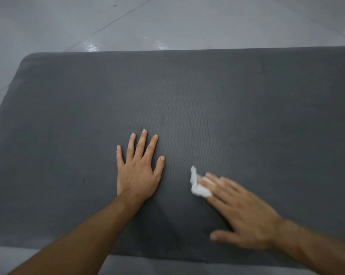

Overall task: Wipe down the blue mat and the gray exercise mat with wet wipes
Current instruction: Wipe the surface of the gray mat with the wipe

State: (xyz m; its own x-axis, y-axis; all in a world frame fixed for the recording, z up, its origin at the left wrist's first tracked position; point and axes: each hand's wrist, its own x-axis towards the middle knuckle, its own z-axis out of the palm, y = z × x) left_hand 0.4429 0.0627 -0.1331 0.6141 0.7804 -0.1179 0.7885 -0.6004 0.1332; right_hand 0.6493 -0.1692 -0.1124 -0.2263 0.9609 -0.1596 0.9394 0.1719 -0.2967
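The gray exercise mat (207, 100) lies flat on the floor and fills most of the view. My left hand (138, 171) rests palm down on it with fingers spread and straight. To its right, my right hand (241, 213) lies flat with straight fingers pressing a crumpled white wet wipe (198, 185) onto the mat. The wipe sticks out from under the fingertips. The right hand is blurred. No blue mat is in view.
Pale gray floor tiles (167, 22) surround the mat beyond its far edge and at the left. The mat's rounded far-left corner (32, 57) shows. A strip of floor also shows at the mat's near edge.
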